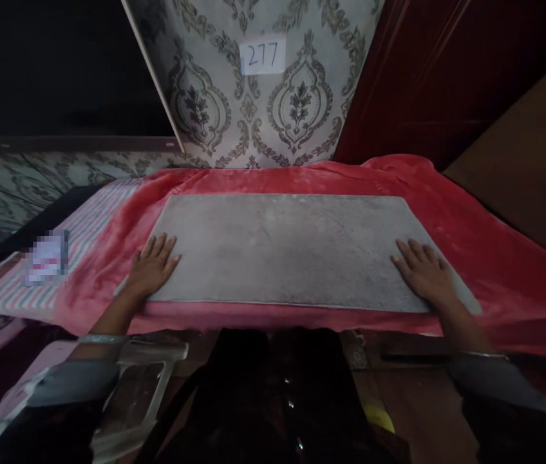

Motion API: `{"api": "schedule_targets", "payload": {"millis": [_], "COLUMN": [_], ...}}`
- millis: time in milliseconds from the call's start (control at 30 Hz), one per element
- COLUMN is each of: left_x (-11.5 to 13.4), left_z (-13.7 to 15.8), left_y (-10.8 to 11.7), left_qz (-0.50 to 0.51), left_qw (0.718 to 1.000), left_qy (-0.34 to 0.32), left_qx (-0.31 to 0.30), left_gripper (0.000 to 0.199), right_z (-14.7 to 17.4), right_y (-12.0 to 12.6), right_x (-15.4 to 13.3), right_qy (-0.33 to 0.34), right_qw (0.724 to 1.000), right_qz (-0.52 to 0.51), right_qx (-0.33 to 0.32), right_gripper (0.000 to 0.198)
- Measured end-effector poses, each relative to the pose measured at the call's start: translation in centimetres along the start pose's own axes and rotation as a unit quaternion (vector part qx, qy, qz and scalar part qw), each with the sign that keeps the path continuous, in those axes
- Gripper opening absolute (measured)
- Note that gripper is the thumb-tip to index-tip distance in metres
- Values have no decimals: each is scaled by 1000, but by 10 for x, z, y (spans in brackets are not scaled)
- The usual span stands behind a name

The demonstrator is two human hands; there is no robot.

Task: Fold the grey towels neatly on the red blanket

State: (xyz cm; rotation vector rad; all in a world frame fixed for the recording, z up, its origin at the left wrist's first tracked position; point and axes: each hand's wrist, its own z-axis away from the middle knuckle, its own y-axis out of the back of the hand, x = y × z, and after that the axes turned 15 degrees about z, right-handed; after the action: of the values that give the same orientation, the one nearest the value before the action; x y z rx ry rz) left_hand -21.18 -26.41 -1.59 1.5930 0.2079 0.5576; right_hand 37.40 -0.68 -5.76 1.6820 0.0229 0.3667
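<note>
A grey rectangular mat [277, 251] with a soft-looking surface lies flat across a red blanket [476, 258]. Near the mat's left end, my left hand [151, 265] rests palm down with its fingers spread. My right hand [425, 272] lies the same way on the right end, fingers apart. Neither hand grips anything. The mat's near edge runs close to the front of the blanket-covered surface, and its corners by my wrists are partly covered by my hands and forearms.
A striped cloth [84, 222] shows under the blanket at the left, with a blurred-out item [47, 259] on it. Behind stand a dark screen [60, 71] and a patterned wall bearing a paper marked 277 [263, 55]. A pale plastic stool [145, 380] stands below at left.
</note>
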Motion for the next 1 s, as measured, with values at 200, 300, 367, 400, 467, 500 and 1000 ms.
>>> {"api": "schedule_targets", "payload": {"millis": [200,300,367,400,467,500,1000], "left_x": [-5,31,64,79,102,107,183], "left_z": [29,34,37,38,41,44,59], "left_y": [1,-5,-12,-16,-22,-24,-34], "left_qz": [17,50,79,88,94,96,192], "left_qw": [997,990,982,977,971,969,926], "left_qy": [7,-72,-147,-175,-211,-221,-324], "left_qx": [70,112,92,79,58,52,-2], "left_gripper": [60,57,53,51,46,44,45], "right_z": [35,37,35,35,37,41,77], "right_y": [-3,6,16,21,29,32,64], "right_x": [14,-10,-36,-50,-75,-85,-152], "right_qy": [-46,-15,66,106,156,169,238], "right_qw": [998,996,987,979,962,955,915], "right_qz": [-23,-62,-110,-134,-174,-188,-283], "right_qx": [31,61,91,109,144,158,161], "right_gripper": [64,58,53,50,44,40,41]}}
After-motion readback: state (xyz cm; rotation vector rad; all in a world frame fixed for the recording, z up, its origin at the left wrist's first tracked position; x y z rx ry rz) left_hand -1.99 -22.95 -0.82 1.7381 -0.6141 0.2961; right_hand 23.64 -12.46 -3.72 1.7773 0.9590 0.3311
